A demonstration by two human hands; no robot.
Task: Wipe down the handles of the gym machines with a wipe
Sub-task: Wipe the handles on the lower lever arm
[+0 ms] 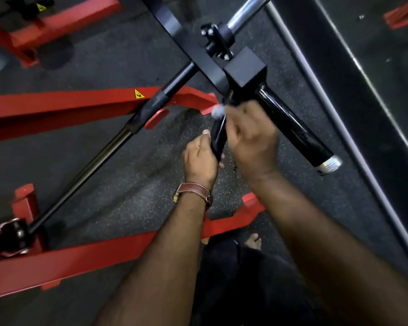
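Observation:
A short black handle (218, 134) hangs down from the black arm block (244, 67) of the gym machine. My left hand (199, 158), with a brown watch strap at the wrist, grips the lower end of this handle. My right hand (250, 137) is curled round the handle's upper part, and a small white wipe (218, 111) shows at its fingertips against the handle's top. The hand is blurred. A second, longer glossy black handle (295, 132) with a silver end cap (330, 164) sticks out to the right, untouched.
Red frame beams (64, 104) of the machine cross the dark speckled rubber floor (132, 184). A black piston rod (99, 158) runs diagonally at left. A chrome bar (245, 12) rises at the top. A grey rail (335, 118) and dark panel lie at right. My bare foot (253, 241) shows below.

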